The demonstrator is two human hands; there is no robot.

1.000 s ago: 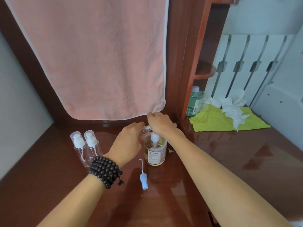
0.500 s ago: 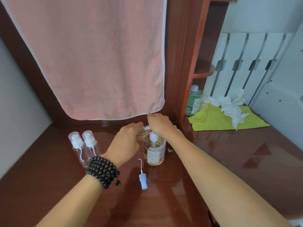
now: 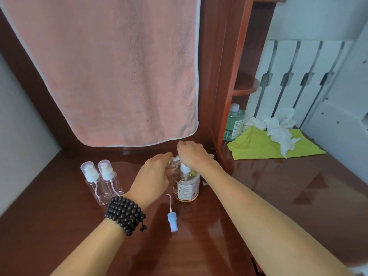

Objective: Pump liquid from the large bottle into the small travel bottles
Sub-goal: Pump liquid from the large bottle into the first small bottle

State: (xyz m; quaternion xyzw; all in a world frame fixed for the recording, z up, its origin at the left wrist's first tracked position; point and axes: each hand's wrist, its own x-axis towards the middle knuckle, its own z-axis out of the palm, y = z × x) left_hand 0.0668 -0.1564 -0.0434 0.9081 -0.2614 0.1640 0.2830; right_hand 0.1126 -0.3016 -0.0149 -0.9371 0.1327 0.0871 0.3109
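The large bottle [image 3: 186, 186] of pale yellow liquid with a white pump stands upright at the desk's middle. My right hand [image 3: 192, 154] lies closed over its pump head. My left hand [image 3: 154, 176] holds a small clear travel bottle [image 3: 173, 161] tilted with its threaded neck at the pump spout. That bottle's blue spray cap [image 3: 172, 223] with its thin tube lies on the desk in front of the large bottle. Two more small clear travel bottles [image 3: 104, 180] with white pump tops and clear caps stand side by side at the left.
A pink towel [image 3: 111, 72] hangs behind the bottles. At the right stand a green bottle [image 3: 234, 122], a yellow-green cloth [image 3: 262, 146] and crumpled white tissue [image 3: 278, 130]. A wooden shelf post [image 3: 229, 76] rises just right of my hands. The desk [image 3: 278, 196] is glossy brown.
Both hands stay on the pump and the small bottle; the view has only shifted slightly.
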